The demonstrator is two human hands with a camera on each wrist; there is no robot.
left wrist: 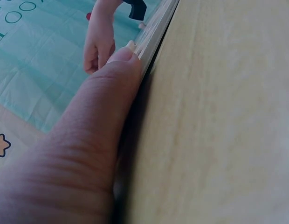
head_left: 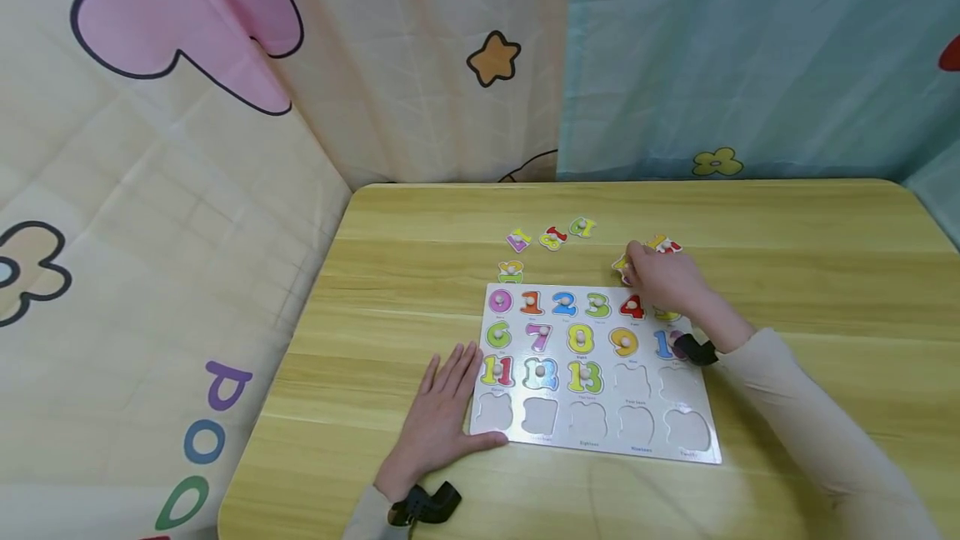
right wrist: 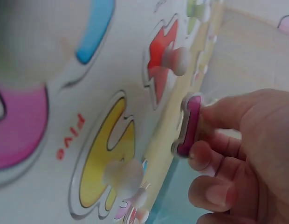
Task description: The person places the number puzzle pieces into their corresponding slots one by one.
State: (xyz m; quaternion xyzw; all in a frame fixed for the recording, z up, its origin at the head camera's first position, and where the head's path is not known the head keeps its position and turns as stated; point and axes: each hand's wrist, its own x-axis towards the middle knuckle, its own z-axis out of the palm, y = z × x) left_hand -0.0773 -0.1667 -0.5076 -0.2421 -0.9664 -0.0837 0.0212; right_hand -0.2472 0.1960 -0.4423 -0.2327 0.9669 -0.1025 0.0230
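A white number puzzle board point(head_left: 611, 394) lies on the table, its upper rows holding knobbed pieces 0 to 13. Spread on the tabletop at its lower left corner, my left hand point(head_left: 442, 407) has straight fingers along the left edge, and its thumb point(left wrist: 112, 79) touches the board's edge. My right hand point(head_left: 667, 277) is just past the board's far edge, above the 4 and 5. In the right wrist view, thumb and fingers pinch a puzzle piece showing a magenta numeral 1 point(right wrist: 190, 123); the rest of it is hidden. The yellow 5 point(right wrist: 107, 154) sits close by.
Beyond the board lie loose number pieces: a purple and yellow one point(head_left: 518, 240), a red and yellow one point(head_left: 553, 238), a green and yellow one point(head_left: 582, 227) and another point(head_left: 512, 272) at the board's edge. One more point(head_left: 664, 245) lies behind my right hand. Curtains hang behind the table.
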